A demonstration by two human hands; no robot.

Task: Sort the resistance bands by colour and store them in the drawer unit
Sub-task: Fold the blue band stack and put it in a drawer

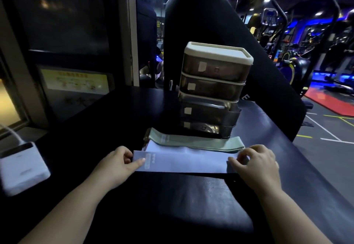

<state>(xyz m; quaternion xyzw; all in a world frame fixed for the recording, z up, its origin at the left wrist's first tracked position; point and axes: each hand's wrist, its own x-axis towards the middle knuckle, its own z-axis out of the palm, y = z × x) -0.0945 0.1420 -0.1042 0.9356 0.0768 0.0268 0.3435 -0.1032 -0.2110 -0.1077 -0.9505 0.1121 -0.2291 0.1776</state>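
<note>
Fingers [140,160] of left hand [122,162] pinched one end of a lavender band [183,162], thumb on top. Right hand [258,163] pinched the other end with curled fingertips [232,161], and the band lay flat on the desk [115,113] just in front of the drawer unit [212,88]. Green band [191,142] lay behind it, touching, with more lavender underneath. Risks, as judged: light end-pinches on floppy elastic could slip; lifting could drag the layer beneath and the green band along, mixing colours; both hands were busy and the drawers looked mostly closed, so a one-handed pull might slide or tip the tall unit. Writing: white print block near the band's left end, unreadable; pale stickers [202,66] on drawer fronts, blank or too blurred; single "E" on black pad [247,97] behind; yellow sign [74,80] at left, illegible.
</note>
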